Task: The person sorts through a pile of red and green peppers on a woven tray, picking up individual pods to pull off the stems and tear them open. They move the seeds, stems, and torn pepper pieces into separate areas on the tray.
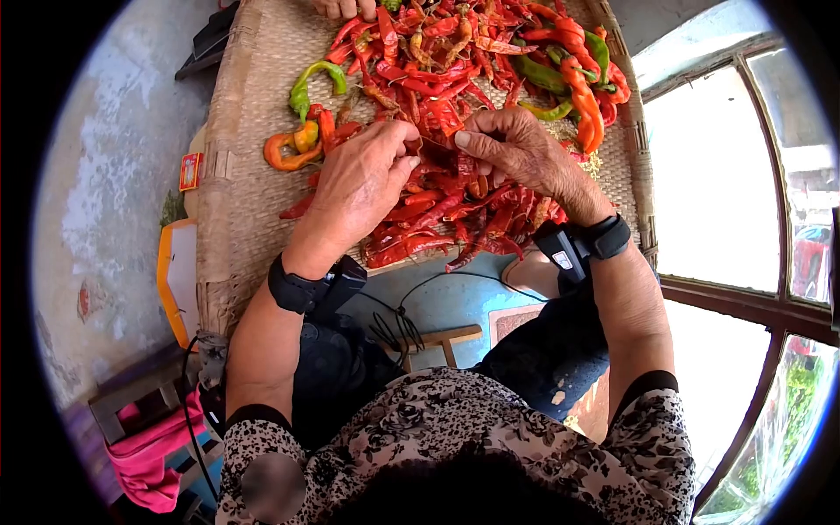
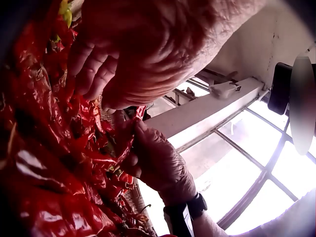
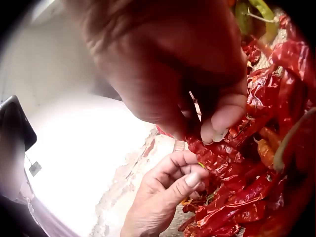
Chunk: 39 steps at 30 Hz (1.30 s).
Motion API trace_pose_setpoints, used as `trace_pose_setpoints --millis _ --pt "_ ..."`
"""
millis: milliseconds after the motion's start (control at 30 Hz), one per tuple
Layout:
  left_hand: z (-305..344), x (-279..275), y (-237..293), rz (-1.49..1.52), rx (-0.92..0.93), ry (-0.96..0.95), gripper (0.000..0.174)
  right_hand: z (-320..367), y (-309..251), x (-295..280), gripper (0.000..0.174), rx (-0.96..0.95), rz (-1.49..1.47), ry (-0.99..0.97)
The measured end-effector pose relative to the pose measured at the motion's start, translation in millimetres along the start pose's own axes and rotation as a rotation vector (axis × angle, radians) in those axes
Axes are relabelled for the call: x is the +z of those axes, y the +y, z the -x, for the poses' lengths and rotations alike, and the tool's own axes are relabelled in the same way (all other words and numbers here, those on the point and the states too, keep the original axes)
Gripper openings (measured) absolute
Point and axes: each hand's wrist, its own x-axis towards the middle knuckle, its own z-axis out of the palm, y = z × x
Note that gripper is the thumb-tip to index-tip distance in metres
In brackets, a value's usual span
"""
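Observation:
Between the two hands is a wrinkled dried red chili pepper (image 1: pixel 444 157), just above a pile of red chili peppers (image 1: pixel 429 214). My right hand (image 1: pixel 521 149) pinches its near end between thumb and fingers; the left wrist view also shows this right hand (image 2: pixel 160 160) with red skin at its fingertips. From the other side, my left hand (image 1: pixel 367 175) pinches at the stem end, thumb close to the forefinger. In the right wrist view, the left hand (image 3: pixel 165 190) has its fingers curled beside the pepper. My own fingers partly cover the pepper.
The peppers lie on a woven mat (image 1: pixel 245 114) with a raised rim. Green peppers (image 1: pixel 542 77) and an orange pepper (image 1: pixel 293 150) lie on it too. Another person's hand (image 1: pixel 346 9) is at the far edge. A window (image 1: pixel 717 175) stands to the right, a wooden stool (image 1: pixel 446 337) below.

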Motion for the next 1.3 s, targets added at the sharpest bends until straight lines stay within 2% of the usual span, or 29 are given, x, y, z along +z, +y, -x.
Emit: trace_pose_setpoints --millis 67,167,233,333,400,433,467,500,533,600,767,833,933,967,1000,1067,1100,1133,1200,1267,1300 --pt "4.7 3.9 -9.1 -0.485 0.218 -0.12 0.023 -3.8 1.8 -5.3 0.035 0.001 0.043 -0.033" --pt "5.9 11.4 -10.7 -0.486 0.211 -0.119 0.019 -8.5 -3.9 -14.0 0.033 -0.008 0.214 -0.007" --pt "4.4 11.2 -10.5 -0.519 0.213 -0.12 0.018 -11.0 -2.6 -24.9 0.029 -0.123 -0.011 0.145" --pt "3.1 9.7 -7.4 -0.47 0.206 -0.135 0.015 -15.2 5.6 -30.9 0.026 -0.192 -0.101 0.215" --pt "0.6 6.4 0.0 -0.292 0.155 0.001 0.011 -13.5 6.8 -23.1 0.026 -0.126 -0.032 0.198" --pt "-1.2 4.1 1.6 -0.292 0.157 -0.002 0.011 -10.5 2.1 -17.2 0.026 -0.077 -0.003 0.121" --pt "-3.5 1.7 2.3 -0.222 0.071 0.057 0.008 -7.9 -0.7 -11.7 0.026 -0.028 0.027 0.042" --pt "-5.3 0.4 1.5 -0.151 -0.017 0.118 0.006 -6.5 0.5 -6.9 0.025 -0.065 -0.045 0.031" --pt "-6.5 1.2 -0.9 -0.152 -0.023 0.12 0.006 -5.4 0.4 -4.6 0.025 -0.065 -0.045 0.025" --pt "-9.2 3.6 -3.7 0.213 0.062 0.241 0.011 -3.7 -0.2 -3.4 0.024 -0.159 -0.114 0.006" --pt "-7.9 3.7 -0.9 0.211 0.108 0.25 0.01 -3.7 -1.5 -8.1 0.023 -0.129 -0.097 0.003" --pt "-11.4 4.6 -7.9 0.32 0.167 0.364 0.011 -5.0 -3.2 -6.4 0.025 0.024 0.025 -0.044" --pt "-11.2 2.7 -7.1 0.424 0.145 0.368 0.013 -5.7 -6.6 -15.2 0.026 -0.002 0.048 -0.035" --pt "-10.4 2.6 -3.1 0.451 0.169 0.37 0.012 -6.1 -5.9 -20.1 0.027 -0.107 -0.072 0.119" --pt "-9.6 3.0 -3.3 0.452 0.167 0.369 0.012 -11.6 -4.5 -28.8 0.025 -0.297 -0.384 0.162" --pt "-8.8 3.4 -3.7 0.461 0.106 0.305 0.012 -11.7 -1.9 -40.7 0.037 -0.396 -0.409 0.395" --pt "-7.8 4.6 -2.2 0.461 0.107 0.306 0.012 -8.1 -0.1 -38.4 0.05 -0.349 -0.209 0.418" --pt "-6.0 6.9 0.4 0.527 0.079 0.268 0.013 -3.1 -9.1 -30.6 0.052 -0.186 0.023 0.336" --pt "-4.6 8.7 3.5 0.592 0.049 0.225 0.013 -5.4 3.3 -1.2 0.049 -0.333 0.092 0.147" --pt "-3.9 8.6 6.3 0.587 0.079 0.135 0.014 -5.2 4.9 21.0 0.043 -0.429 0.13 0.103" --pt "-3.2 9.7 5.1 0.604 0.113 0.108 0.016 -3.1 1.2 21.4 0.032 -0.313 0.173 0.057"
